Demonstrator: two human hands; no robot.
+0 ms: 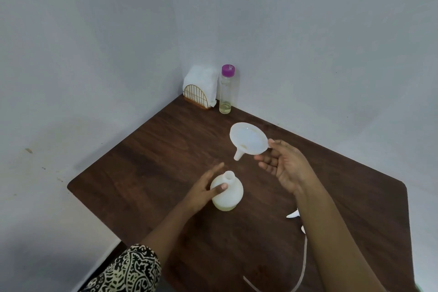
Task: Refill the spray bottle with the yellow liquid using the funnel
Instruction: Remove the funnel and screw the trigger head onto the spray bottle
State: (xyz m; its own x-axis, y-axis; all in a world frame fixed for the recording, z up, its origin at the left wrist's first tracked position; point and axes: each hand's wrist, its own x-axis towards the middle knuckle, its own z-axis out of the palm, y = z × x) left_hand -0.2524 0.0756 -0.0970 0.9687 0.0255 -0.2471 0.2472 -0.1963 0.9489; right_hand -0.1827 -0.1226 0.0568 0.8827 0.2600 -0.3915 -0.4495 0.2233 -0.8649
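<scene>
On the dark wood counter (147, 163) the white spray bottle (228, 193) stands upright with its neck open, near the middle. The left hand (205, 188) steadies it, thumb across its shoulder and fingers spread behind. At about one o'clock from the bottle, the right hand (283, 165) pinches the white funnel (248, 138) by its rim, tilted, spout aimed down-left, held clear above the bottle. At twelve o'clock, in the far corner, stands a purple-capped clear bottle (226, 89) with a little yellow liquid (225, 107), just beside a napkin holder (200, 89)

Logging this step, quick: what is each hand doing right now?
Left hand: closed on the spray bottle.
Right hand: holding the funnel.
</scene>
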